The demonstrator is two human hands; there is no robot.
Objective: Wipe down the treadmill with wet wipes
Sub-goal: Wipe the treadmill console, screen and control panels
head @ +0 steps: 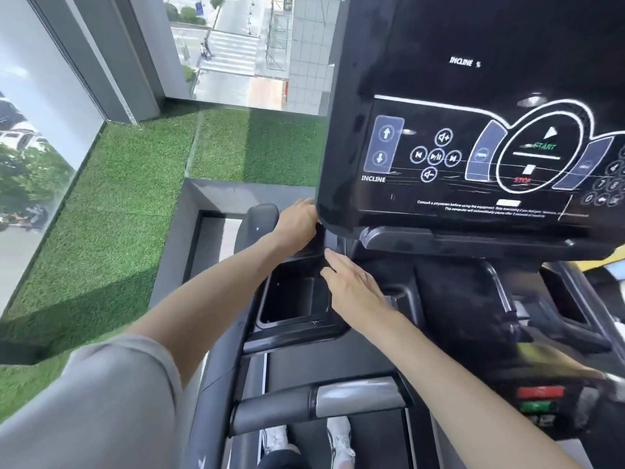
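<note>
Two hands were at the glossy black treadmill console (pixel 473 79), by its rounded lower corner. I couldn't tell my left hand (pixel 297 225)'s grip, as its fingers were hidden. My right hand (pixel 355 289) lay flat, straight-fingered, by the rectangular plastic tray (pixel 291 302).

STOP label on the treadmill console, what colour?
Red. The STOP label on the console shows best in the head view, slightly blurred.

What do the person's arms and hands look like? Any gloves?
No gloves. The left hand and right hand are bare, with no watch or bracelet at the wrists. A loose, light grey short sleeve covers the left upper arm; below it the arm is bare.
</note>
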